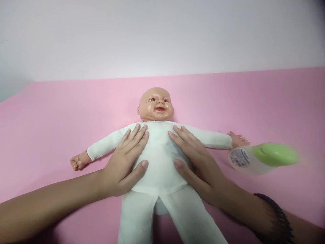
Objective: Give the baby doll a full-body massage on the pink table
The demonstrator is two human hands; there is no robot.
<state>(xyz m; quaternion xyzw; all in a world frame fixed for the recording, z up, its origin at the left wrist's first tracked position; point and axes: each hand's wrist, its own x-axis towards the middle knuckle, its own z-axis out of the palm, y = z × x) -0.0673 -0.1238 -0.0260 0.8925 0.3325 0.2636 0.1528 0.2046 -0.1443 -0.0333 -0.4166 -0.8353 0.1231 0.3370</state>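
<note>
A baby doll (158, 152) with a hard plastic head and a white cloth body lies on its back, its arms stretched out to both sides. Flat against the left side of its torso rests my left hand (129, 156), fingers extended and thumb apart. My right hand (195, 161) lies the same way on the torso's right side, its thumb pointing inward. Between the two hands the middle of the white chest shows. The lower ends of the doll's legs run out of view at the bottom.
A clear bottle with a green cap (275, 154) is near the doll's hand on the right, close to my right forearm. Pink covering (76, 108) spreads under everything, up to a pale wall (162, 37). A dark band (275, 217) circles my right wrist.
</note>
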